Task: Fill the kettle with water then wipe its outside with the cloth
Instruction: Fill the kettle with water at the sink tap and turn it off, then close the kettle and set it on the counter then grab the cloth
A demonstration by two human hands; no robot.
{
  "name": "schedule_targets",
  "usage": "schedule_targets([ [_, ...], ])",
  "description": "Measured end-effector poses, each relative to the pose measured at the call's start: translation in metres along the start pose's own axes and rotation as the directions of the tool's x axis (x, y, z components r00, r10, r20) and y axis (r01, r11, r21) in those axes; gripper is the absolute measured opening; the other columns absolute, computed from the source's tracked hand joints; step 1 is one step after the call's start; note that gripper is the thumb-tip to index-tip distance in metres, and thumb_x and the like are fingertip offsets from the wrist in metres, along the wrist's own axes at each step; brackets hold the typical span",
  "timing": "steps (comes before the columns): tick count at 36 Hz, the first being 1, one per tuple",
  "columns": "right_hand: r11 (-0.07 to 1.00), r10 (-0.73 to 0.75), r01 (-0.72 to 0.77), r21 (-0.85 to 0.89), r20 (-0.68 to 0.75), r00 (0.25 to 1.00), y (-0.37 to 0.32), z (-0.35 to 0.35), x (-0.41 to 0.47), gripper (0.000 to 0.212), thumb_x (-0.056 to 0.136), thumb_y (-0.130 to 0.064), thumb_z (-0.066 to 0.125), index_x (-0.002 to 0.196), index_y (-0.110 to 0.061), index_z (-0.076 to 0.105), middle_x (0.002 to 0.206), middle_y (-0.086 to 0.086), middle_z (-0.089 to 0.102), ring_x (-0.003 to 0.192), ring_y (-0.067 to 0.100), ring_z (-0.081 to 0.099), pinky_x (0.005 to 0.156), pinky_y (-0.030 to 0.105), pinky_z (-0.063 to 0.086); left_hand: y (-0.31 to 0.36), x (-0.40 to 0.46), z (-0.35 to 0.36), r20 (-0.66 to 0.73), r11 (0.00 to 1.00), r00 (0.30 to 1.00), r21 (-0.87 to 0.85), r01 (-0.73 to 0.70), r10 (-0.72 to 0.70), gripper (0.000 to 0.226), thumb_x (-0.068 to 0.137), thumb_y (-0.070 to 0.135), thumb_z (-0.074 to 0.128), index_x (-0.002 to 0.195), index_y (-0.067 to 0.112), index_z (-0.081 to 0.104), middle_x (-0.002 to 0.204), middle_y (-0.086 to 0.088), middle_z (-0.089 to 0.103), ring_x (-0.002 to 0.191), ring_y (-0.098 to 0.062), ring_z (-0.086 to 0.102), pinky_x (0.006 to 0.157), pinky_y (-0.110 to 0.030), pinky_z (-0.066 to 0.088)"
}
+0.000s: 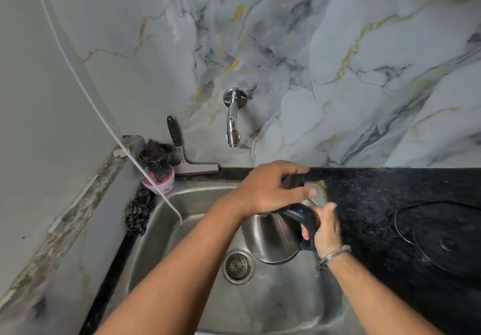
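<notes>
A steel kettle [270, 238] with a black handle hangs over the right side of the steel sink [197, 204]. My right hand [325, 230] grips the black handle from the right. My left hand [270, 189] lies over the kettle's top, fingers on its black lid, which hides the opening. The chrome tap [232, 121] juts from the marble wall, behind and to the left of the kettle; no water runs from it. I see no wiping cloth.
The kettle's round black base [442, 241] sits on the black counter [377, 194] to the right. A squeegee [182, 150] and a pink tub of scrubbers [160, 178] stand at the sink's back left corner. A white cord [104, 121] hangs into the basin. The drain [237, 265] lies mid-basin.
</notes>
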State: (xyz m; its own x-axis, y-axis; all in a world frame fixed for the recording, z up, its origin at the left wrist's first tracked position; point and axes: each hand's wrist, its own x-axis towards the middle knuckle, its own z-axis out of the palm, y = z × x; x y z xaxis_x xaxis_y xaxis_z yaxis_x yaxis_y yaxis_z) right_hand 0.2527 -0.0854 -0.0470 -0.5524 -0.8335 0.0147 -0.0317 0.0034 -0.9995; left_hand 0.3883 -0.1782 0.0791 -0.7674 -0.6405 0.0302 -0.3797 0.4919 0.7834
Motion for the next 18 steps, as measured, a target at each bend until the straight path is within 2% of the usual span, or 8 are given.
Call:
schedule_targets([
  [2, 1.000, -0.030, 0.030, 0.007, 0.007, 1.000, -0.008, -0.009, -0.010, 0.093, 0.068, -0.096, 0.015, 0.040, -0.015, 0.053, 0.035, 0.005, 0.047, 0.032, 0.019, 0.043, 0.040, 0.022, 0.037, -0.004, -0.005, 0.001, -0.023, 0.991, 0.997, -0.110, 0.076, -0.079, 0.064, 0.083, 0.055, 0.070, 0.142, 0.031, 0.059, 0.142, 0.008, 0.064, 0.128, -0.006, 0.058, 0.117, -0.033, 0.041],
  [5, 0.998, -0.055, 0.055, 0.010, 0.006, 0.998, -0.017, -0.027, -0.021, 0.093, 0.067, -0.096, 0.017, 0.039, -0.015, 0.053, 0.034, 0.006, 0.046, 0.033, 0.018, 0.042, 0.040, 0.022, 0.035, -0.022, -0.016, -0.005, -0.078, 0.888, 0.961, -0.409, 0.212, -0.265, 0.073, 0.085, 0.045, 0.065, 0.152, 0.023, 0.047, 0.147, 0.002, 0.057, 0.133, -0.010, 0.053, 0.113, -0.025, 0.036],
  [8, 0.997, -0.066, 0.066, 0.028, -0.001, 0.998, -0.024, -0.048, -0.029, 0.093, 0.067, -0.097, 0.015, 0.040, -0.017, 0.055, 0.035, 0.005, 0.047, 0.033, 0.017, 0.042, 0.041, 0.023, 0.035, -0.050, -0.028, -0.001, -0.136, 0.847, 0.908, -0.435, 0.304, -0.396, 0.051, 0.100, 0.026, 0.062, 0.148, 0.015, 0.050, 0.147, -0.006, 0.057, 0.129, -0.015, 0.054, 0.102, -0.025, 0.035],
  [10, 0.997, -0.078, 0.077, 0.031, 0.007, 0.997, -0.029, -0.062, -0.033, 0.094, 0.068, -0.096, 0.010, 0.041, -0.018, 0.054, 0.037, 0.010, 0.047, 0.035, 0.019, 0.042, 0.044, 0.028, 0.034, -0.062, -0.035, 0.011, -0.074, 0.807, 0.887, -0.454, 0.377, -0.456, 0.039, 0.102, 0.041, 0.055, 0.136, 0.021, 0.060, 0.143, 0.001, 0.060, 0.135, -0.020, 0.053, 0.102, -0.032, 0.035],
  [12, 0.996, -0.068, 0.068, 0.055, 0.002, 0.998, -0.033, -0.075, -0.037, 0.096, 0.065, -0.098, 0.010, 0.043, -0.016, 0.056, 0.037, 0.010, 0.047, 0.034, 0.019, 0.042, 0.044, 0.028, 0.035, -0.061, -0.039, 0.027, 0.086, 0.730, 0.906, -0.563, 0.388, -0.415, 0.051, 0.098, 0.063, 0.049, 0.134, 0.030, 0.064, 0.143, 0.010, 0.062, 0.139, -0.017, 0.050, 0.107, -0.041, 0.033],
  [14, 0.994, -0.057, 0.057, 0.089, -0.003, 0.998, -0.037, -0.089, -0.041, 0.093, 0.062, -0.099, 0.012, 0.041, -0.021, 0.057, 0.034, 0.004, 0.048, 0.031, 0.016, 0.041, 0.040, 0.022, 0.034, -0.051, -0.040, 0.042, 0.205, 0.679, 0.929, -0.637, 0.365, -0.308, 0.059, 0.090, 0.071, 0.049, 0.136, 0.036, 0.064, 0.144, 0.012, 0.063, 0.141, -0.015, 0.050, 0.117, -0.046, 0.029],
  [16, 0.992, -0.067, 0.066, 0.111, 0.000, 0.998, -0.040, -0.103, -0.044, 0.091, 0.065, -0.097, 0.011, 0.038, -0.023, 0.054, 0.032, 0.000, 0.047, 0.030, 0.014, 0.040, 0.039, 0.020, 0.033, -0.036, -0.037, 0.056, 0.223, 0.651, 0.937, -0.674, 0.348, -0.270, 0.059, 0.089, 0.067, 0.053, 0.134, 0.032, 0.066, 0.144, 0.002, 0.064, 0.143, -0.025, 0.050, 0.121, -0.047, 0.031],
  [18, 0.989, -0.071, 0.069, 0.131, 0.007, 0.997, -0.043, -0.119, -0.045, 0.092, 0.068, -0.095, 0.011, 0.037, -0.019, 0.052, 0.031, 0.000, 0.046, 0.030, 0.014, 0.040, 0.039, 0.019, 0.033, -0.022, -0.032, 0.070, 0.209, 0.632, 0.936, -0.694, 0.345, -0.282, 0.060, 0.089, 0.066, 0.053, 0.133, 0.027, 0.066, 0.144, -0.005, 0.064, 0.142, -0.028, 0.050, 0.121, -0.047, 0.033],
])
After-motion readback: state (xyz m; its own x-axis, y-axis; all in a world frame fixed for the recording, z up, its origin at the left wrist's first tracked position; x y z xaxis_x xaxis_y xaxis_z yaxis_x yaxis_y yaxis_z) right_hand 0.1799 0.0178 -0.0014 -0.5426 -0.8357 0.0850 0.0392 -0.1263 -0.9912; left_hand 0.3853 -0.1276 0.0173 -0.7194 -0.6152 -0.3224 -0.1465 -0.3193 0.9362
